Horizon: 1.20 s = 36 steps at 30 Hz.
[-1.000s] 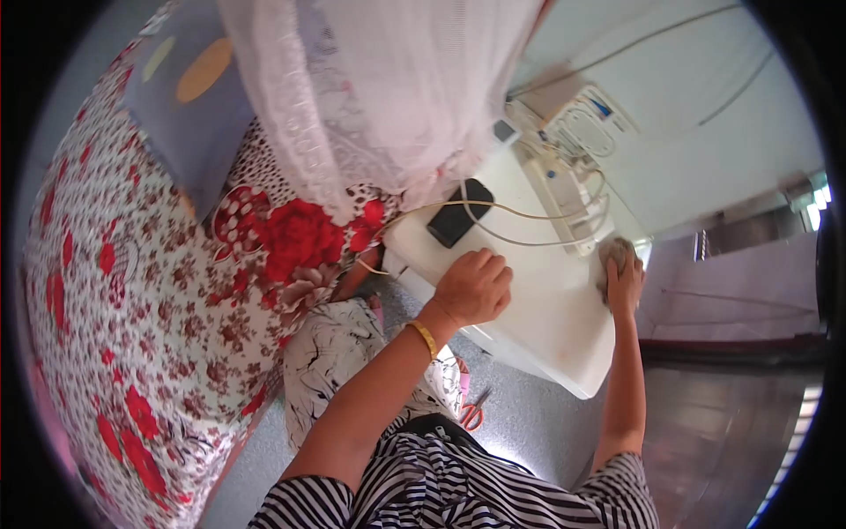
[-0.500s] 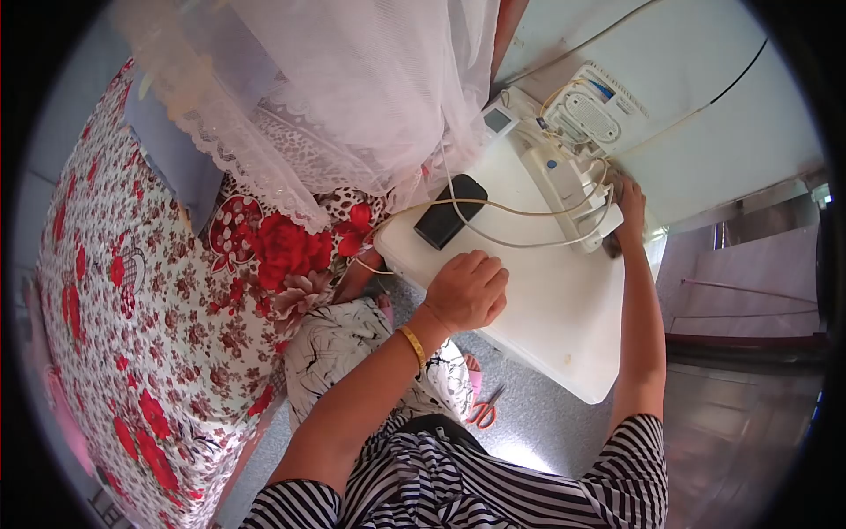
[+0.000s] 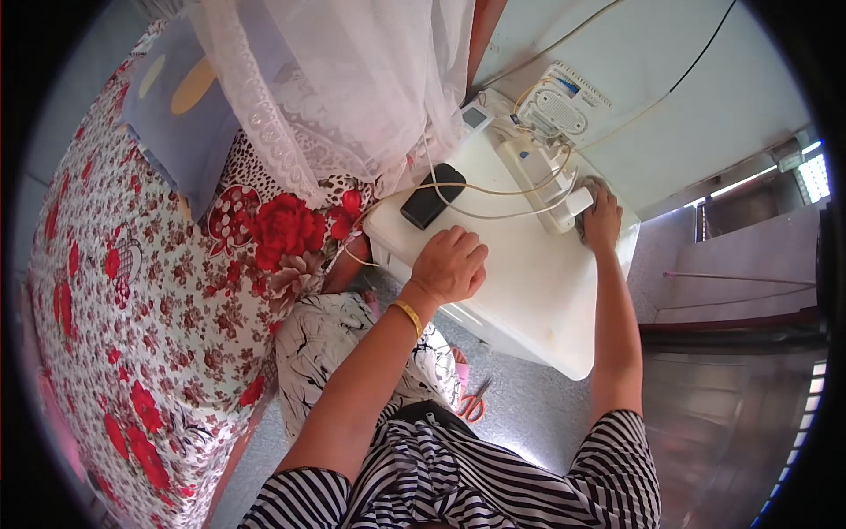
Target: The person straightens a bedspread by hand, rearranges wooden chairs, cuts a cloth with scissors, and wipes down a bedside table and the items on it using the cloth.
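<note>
As we look down past our striped sleeves, a bed (image 3: pixel 159 264) with a red-flowered sheet fills the left side of our view. Sheer white netting (image 3: pixel 361 88) hangs over its upper end. To the right of the bed, we see a white table (image 3: pixel 511 291) set near a pale wall. Toward the back of its top lies a long white power strip (image 3: pixel 529 172), with a white router (image 3: pixel 562 104) behind it and loose cables (image 3: pixel 493 191) looping forward. Our left hand (image 3: pixel 451 263) is at the table's near edge, its fingers curled and close together, holding nothing that we can see; we cannot tell whether it touches the surface. Our right hand (image 3: pixel 602 219) reaches to the far right part of the tabletop, its fingers bent over a grayish-brown cloth (image 3: pixel 592 187), just beside a white plug (image 3: pixel 579 201) (our fingertips are partly hidden there). A black case (image 3: pixel 432 196) lies beyond our left hand, under a cable. Orange-handled scissors (image 3: pixel 473 406) lie on the gray floor, and a gold-colored bracelet (image 3: pixel 408 319) circles our left wrist.
</note>
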### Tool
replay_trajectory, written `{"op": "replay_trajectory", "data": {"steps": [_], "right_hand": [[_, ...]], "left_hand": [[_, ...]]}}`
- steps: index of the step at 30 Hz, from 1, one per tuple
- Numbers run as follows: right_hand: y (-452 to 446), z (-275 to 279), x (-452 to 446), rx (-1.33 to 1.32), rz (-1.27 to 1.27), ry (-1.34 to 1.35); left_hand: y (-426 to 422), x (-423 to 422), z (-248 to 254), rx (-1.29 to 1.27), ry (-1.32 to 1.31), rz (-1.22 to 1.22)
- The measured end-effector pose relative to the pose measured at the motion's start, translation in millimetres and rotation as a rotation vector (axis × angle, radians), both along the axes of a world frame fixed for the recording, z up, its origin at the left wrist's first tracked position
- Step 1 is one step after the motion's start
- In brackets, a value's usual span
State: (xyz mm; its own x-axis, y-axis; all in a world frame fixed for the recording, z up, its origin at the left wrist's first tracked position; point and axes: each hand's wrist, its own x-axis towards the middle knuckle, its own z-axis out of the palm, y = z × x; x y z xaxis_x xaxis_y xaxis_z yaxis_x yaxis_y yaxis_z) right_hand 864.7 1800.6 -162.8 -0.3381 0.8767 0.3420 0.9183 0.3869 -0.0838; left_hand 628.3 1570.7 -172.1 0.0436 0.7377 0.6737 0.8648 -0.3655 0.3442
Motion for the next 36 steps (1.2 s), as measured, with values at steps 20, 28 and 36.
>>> {"op": "replay_trajectory", "data": {"steps": [20,28,36], "right_hand": [[-113,15,-115,-0.006,0.603,0.123],[-70,2,-154,0.008,0.596,0.147],[-123,19,-99,-0.089,0.568,0.130]], "left_hand": [[-3,-1,-6,0.142,-0.027,0.068],[-2,0,-9,0.124,-0.017,0.071],[-1,1,-10,0.073,0.006,0.063]]}}
